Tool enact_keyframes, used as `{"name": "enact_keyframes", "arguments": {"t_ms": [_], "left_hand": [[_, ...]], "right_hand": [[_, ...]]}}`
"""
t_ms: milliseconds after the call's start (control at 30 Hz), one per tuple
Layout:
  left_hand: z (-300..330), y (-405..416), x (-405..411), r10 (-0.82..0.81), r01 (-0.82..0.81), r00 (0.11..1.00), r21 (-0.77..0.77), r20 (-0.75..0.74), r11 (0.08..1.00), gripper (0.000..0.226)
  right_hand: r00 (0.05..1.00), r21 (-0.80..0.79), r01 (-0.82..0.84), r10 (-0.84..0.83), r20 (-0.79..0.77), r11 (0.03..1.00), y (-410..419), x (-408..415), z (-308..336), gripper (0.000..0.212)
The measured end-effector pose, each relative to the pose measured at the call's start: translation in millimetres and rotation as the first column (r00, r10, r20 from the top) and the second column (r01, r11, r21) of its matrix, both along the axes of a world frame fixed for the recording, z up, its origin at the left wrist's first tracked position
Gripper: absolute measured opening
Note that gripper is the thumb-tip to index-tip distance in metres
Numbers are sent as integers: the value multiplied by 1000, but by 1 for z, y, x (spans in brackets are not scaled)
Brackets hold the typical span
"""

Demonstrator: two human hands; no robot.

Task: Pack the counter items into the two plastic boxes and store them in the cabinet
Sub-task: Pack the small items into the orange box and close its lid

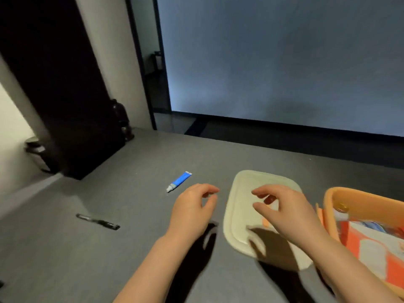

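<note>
Fingers loosely curled, both hands empty: right hand (284, 213) hovers over the pale box lid (242, 215), left hand (192, 208) just beside it. Orange box (358, 202) sits right; pen (98, 221), blue tube (179, 181) farther left.

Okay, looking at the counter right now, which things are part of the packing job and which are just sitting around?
Part of the job:
- blue tube, loose on the counter
- black pen-like item, loose on the counter
- pale lidded box, under the right hand
- orange box, already holding items
- left hand, empty, open

Just lying about:
- dark bottle by the wall
- dark container at far left
</note>
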State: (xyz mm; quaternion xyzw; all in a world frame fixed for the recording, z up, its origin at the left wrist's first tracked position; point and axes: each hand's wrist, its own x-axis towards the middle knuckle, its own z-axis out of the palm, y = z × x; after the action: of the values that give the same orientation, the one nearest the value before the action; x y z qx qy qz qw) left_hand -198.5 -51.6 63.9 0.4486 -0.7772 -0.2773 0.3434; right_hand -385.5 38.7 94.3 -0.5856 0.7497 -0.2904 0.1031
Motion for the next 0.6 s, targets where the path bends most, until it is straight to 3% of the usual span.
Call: {"name": "enact_keyframes", "arguments": {"t_ms": [133, 333, 433, 533, 600], "left_hand": [[-5, -15, 77, 161, -161, 985, -4, 68, 987, 17], [-19, -42, 167, 264, -261, 944, -44, 197, 964, 20], [-43, -61, 210, 296, -323, 903, 37, 311, 946, 27], [-69, -81, 246, 273, -328, 922, 178, 274, 928, 32], [-85, -92, 261, 211, -269, 939, 194, 273, 943, 36]], "right_hand": [[991, 40, -133, 134, -21, 990, -44, 61, -15, 20], [966, 84, -256, 257, -6, 963, -103, 125, -37, 24], [954, 168, -256, 278, -117, 952, -138, 143, -59, 31], [929, 252, -235, 293, -226, 939, -180, 151, -80, 42], [902, 311, -213, 308, -301, 926, -208, 150, -92, 50]]}}
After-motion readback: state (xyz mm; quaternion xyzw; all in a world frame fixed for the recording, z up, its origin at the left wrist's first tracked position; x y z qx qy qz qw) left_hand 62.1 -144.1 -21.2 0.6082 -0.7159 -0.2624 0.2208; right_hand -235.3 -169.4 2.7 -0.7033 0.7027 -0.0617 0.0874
